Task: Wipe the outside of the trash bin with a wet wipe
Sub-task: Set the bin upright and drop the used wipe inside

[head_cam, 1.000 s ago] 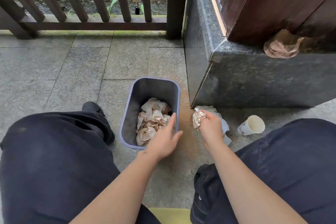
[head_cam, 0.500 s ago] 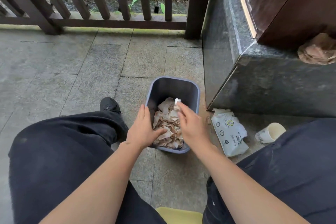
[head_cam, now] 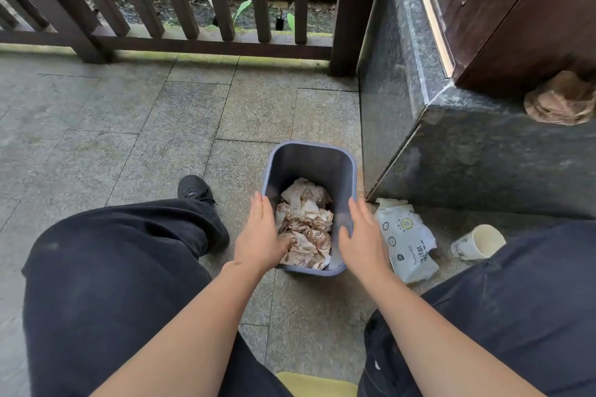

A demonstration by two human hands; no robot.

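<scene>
A black shoe (head_cam: 195,188) is seen at the left on the stone floor (head_cam: 129,138). The left hand (head_cam: 259,235), fingers extended and holding nothing, is laid on the left rim of the trash bin (head_cam: 309,158), which stands in the middle, filled with crumpled soiled wipes (head_cam: 306,222). The right hand (head_cam: 361,237), likewise spread and empty, is placed at the right rim. A wipe pack (head_cam: 408,237) and a paper cup (head_cam: 479,242) lie to the right.

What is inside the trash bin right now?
The trash bin holds a heap of crumpled, brown-stained wipes. The heap hides the bin's floor and anything beneath it. The left hand covers the near left corner.
</scene>
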